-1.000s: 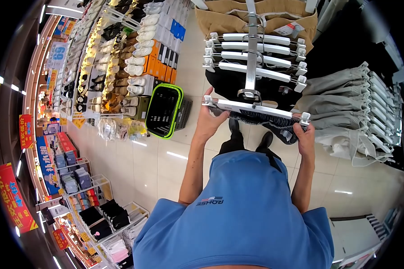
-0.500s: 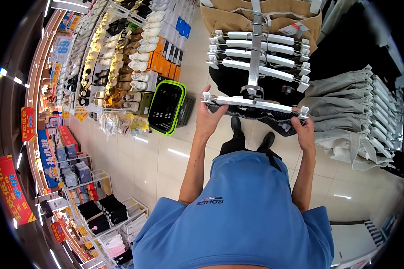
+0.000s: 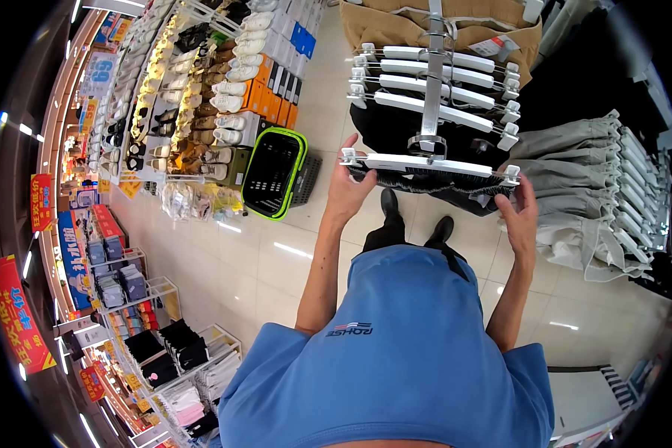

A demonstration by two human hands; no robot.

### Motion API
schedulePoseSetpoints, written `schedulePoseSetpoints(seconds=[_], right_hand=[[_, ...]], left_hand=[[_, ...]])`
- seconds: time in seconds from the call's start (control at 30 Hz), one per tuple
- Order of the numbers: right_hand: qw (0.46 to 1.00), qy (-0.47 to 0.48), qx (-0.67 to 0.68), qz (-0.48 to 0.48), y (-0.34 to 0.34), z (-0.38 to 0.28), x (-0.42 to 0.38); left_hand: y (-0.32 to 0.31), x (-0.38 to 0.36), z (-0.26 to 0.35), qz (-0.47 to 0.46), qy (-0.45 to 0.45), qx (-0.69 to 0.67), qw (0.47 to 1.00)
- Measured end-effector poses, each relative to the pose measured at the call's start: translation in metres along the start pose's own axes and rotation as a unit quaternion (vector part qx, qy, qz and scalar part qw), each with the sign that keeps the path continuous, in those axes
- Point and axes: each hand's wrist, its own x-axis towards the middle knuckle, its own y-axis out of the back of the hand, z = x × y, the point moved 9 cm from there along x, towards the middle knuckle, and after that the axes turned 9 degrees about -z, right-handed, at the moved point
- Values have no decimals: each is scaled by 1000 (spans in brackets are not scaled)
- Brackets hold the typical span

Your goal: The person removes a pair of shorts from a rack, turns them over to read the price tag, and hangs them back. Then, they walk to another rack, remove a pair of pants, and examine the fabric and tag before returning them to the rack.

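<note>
A white clip hanger [image 3: 429,163] hangs at the front end of the metal rail [image 3: 432,89], with dark elastic-waist trousers [image 3: 455,196] clipped beneath it. My left hand [image 3: 349,183] pinches the left end of the waistband beside the hanger's clip. At the other end, my right hand [image 3: 518,211] has thumb and fingers around the waistband near the right clip. Behind this hanger, several more white hangers [image 3: 440,110] carry black garments, and tan trousers [image 3: 455,30] hang farther back.
Grey trousers [image 3: 564,179] hang in a row on the right. A black basket with a green rim [image 3: 303,160] stands on the floor at left, beside shelves of shoes [image 3: 228,102]. A white cabinet [image 3: 586,403] is at lower right.
The front hanger appears slightly farther right and more level. My right hand has shifted right and a little up, its fingers now behind the clip. My left hand stays at its end.
</note>
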Motion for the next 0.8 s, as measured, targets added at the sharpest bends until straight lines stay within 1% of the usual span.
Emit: schedulePoseSetpoints(seconds=[0.03,0.13,0.17,0.23,0.27,0.33,0.4,0.43,0.53,0.8], right_hand=[[996,28,-70,45,6,-18,-1],[965,160,-174,115,5,-90,-4],[964,180,-155,115,1,-99,-4],[979,173,-97,49,-24,-114,5],[983,170,-67,17,-39,-124,10],[986,133,-88,-36,-71,-149,26],[983,151,-88,-65,-96,-151,36],[983,156,-78,-65,-104,-148,40],[993,59,-49,-84,-109,-131,44],[992,52,-63,-97,-108,-126,52]], left_hand=[[-1,0,-2,-4,3,-15,1000],[0,2,0,1,-5,11,1000],[0,2,0,1,-7,9,1000],[0,4,-1,-1,-14,6,1000],[0,6,-2,-5,-4,1,1000],[1,6,-5,-14,16,-10,1000],[2,6,-4,-19,27,-24,999],[1,6,-4,-22,33,-31,999],[3,6,-6,-30,30,-22,999],[6,11,-1,-23,10,-4,1000]])
